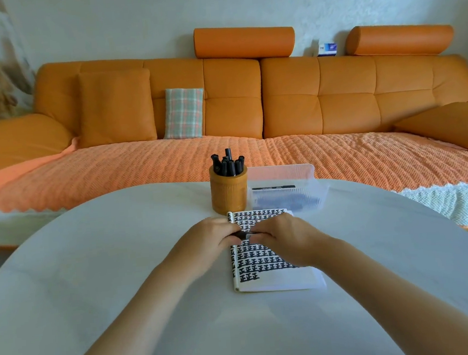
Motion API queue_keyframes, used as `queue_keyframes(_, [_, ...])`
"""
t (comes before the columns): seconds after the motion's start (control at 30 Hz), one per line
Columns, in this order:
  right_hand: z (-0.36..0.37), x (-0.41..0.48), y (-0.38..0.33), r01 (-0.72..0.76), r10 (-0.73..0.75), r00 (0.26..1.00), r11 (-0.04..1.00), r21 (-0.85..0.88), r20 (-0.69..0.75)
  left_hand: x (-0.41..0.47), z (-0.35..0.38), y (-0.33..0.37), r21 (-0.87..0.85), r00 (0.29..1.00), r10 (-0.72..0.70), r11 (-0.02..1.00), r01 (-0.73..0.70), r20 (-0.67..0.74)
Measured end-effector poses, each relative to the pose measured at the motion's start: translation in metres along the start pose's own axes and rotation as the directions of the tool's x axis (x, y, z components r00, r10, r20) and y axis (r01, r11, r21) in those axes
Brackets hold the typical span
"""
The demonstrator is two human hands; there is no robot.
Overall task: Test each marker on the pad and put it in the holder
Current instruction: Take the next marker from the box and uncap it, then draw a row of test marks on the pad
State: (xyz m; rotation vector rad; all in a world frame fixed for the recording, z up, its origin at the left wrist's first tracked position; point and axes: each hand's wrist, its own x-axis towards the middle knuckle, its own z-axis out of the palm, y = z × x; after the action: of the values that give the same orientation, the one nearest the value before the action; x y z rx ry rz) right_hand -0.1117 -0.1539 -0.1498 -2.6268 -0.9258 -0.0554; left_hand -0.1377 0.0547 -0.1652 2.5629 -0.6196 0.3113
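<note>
Both hands, left hand point(212, 237) and right hand point(279, 237), grip one marker point(242, 235) over the pad point(278, 281).

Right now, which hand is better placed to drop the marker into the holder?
Probably the left hand: the holder stands just beyond it, while the right hand is farther to the side. Both hold the marker.

I log no legible text. The pad point(262, 260) carries rows of one repeated black hand-drawn glyph, too blurred for me to read. Print on the black strip point(273, 187) of the clear case point(291, 199), the marker point(243, 235) and the distant blue-and-white box point(327, 48) is too small.
</note>
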Motion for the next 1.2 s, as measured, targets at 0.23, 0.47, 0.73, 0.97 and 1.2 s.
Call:
queue_keyframes(0.23, [-0.007, -0.019, 0.025, -0.043, 0.048, 0.998, 0.994, 0.102, -0.049, -0.015, 0.001, -0.038, -0.019, 0.990, -0.133, 0.991, 0.133, -0.038])
queue_keyframes(0.47, [-0.003, -0.031, 0.016, -0.132, 0.206, 0.972, 0.873, 0.469, -0.109, -0.028, 0.021, -0.030, 0.082, 0.990, -0.125, 0.988, 0.130, -0.067])
queue_keyframes(0.73, [0.006, -0.043, 0.009, -0.162, 0.285, 0.957, 0.675, 0.719, -0.051, -0.038, 0.025, -0.033, 0.061, 0.995, -0.040, 0.997, 0.045, -0.087])
queue_keyframes(0.97, [0.012, -0.057, 0.001, -0.096, 0.254, 0.961, 0.683, 0.724, -0.112, -0.051, 0.020, -0.006, 0.008, 0.976, 0.135, 0.991, -0.135, -0.173])
queue_keyframes(1.2, [0.022, -0.060, -0.008, -0.145, 0.301, 0.954, 0.471, 0.870, -0.004, -0.070, 0.031, 0.016, -0.007, 0.967, 0.256, 0.967, -0.256, -0.017])
